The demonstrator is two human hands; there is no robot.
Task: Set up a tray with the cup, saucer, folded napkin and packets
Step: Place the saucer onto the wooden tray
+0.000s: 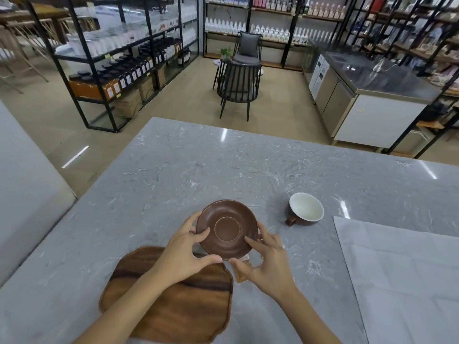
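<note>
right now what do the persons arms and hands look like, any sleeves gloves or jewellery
Both arms are bare as far as the frame shows: no sleeves in view. The left hand and right hand wear no gloves, and no rings, watch or bracelet show on the fingers or wrists. The fingernails look short and unpainted.

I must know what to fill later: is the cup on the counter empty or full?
Empty. The cup stands upright on the counter, and its white inside shows bare down to the bottom.
</note>
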